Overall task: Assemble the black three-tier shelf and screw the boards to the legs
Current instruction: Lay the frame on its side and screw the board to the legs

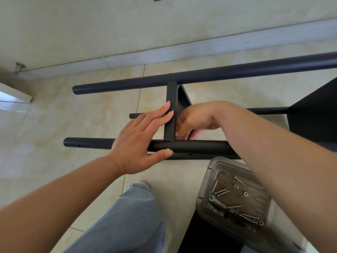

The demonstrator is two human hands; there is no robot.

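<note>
Two black tubular legs (182, 80) lie on the tiled floor (54, 115), roughly parallel with the skirting along the far wall, and a black board (171, 114) stands on edge between them, bridging far leg to near leg. I read this as the fastening step: the board is seated against the legs, and a screw must go through a leg hole into the board's edge.

My left hand (140, 141) lies flat, fingers straight against the board's face, thumb under the near leg, bracing the joint. My right hand (193, 121) is curled just behind the board at the near leg; its fingertips are hidden, so I cannot tell whether it pinches a screw.

Next, I judge, the screw needs lining up squarely while the left hand keeps the board from tipping.

A matt, dark second board shows at the floor's right edge. Beside my knee, a clear plastic box (231, 198) holds loose screws, washers and a small spanner.
</note>
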